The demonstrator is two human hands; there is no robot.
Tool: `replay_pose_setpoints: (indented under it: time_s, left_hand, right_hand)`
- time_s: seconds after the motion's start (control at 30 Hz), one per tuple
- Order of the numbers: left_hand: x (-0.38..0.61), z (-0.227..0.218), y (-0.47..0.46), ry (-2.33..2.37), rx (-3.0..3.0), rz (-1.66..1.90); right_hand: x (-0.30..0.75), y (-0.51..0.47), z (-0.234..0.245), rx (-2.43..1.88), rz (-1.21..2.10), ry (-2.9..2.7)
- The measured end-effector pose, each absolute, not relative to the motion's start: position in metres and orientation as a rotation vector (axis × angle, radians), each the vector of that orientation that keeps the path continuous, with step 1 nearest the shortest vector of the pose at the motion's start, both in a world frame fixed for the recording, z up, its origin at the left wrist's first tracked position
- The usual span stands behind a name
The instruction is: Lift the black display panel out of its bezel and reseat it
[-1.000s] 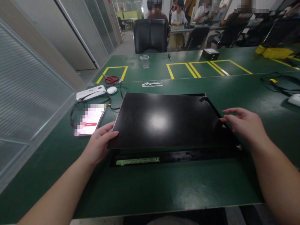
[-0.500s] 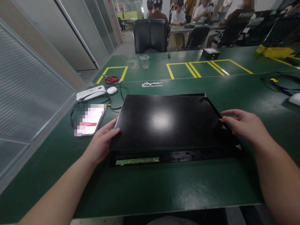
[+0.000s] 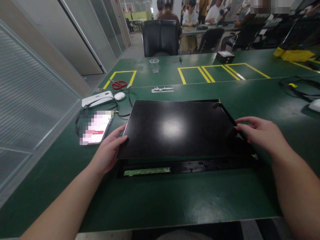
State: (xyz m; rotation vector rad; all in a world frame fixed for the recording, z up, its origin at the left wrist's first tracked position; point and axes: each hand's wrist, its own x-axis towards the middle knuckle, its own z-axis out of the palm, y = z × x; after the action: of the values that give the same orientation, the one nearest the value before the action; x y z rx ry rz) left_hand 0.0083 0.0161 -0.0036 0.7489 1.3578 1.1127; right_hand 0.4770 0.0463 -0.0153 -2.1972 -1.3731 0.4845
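Note:
A dark, glossy display panel [image 3: 160, 133] lies over a black frame [image 3: 190, 165], its near and left edges standing a little above it. My left hand [image 3: 108, 148] pinches the panel's left edge, thumb on top and the other fingers partly hidden beneath. My right hand [image 3: 261, 131] grips the frame's right side between thumb and fingers, close to the panel's right edge. A green circuit strip [image 3: 147, 171] shows along the frame's near side, below the panel. At the far right corner sits a small light-coloured fitting [image 3: 219, 101].
Left of the panel are a lit phone [image 3: 96, 128], a white device [image 3: 97, 99], a white mouse [image 3: 119, 96], cables and red-handled scissors [image 3: 119, 84]. Beyond it lie white strips [image 3: 162, 89] and a clear cup [image 3: 155, 65]. Cables [image 3: 290, 88] lie right; people sit behind.
Almost nothing differs. The panel's near edge looks very slightly higher, and both hands keep their holds.

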Motion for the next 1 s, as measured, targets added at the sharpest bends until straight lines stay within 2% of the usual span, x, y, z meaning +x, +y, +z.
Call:
replay_pose_setpoints:
  time_s: [1.0]
  left_hand:
    - [0.021, 0.004, 0.014, 1.432, 0.682, 1.160]
  right_hand:
    - [0.478, 0.046, -0.025, -2.110, 0.524, -1.343]
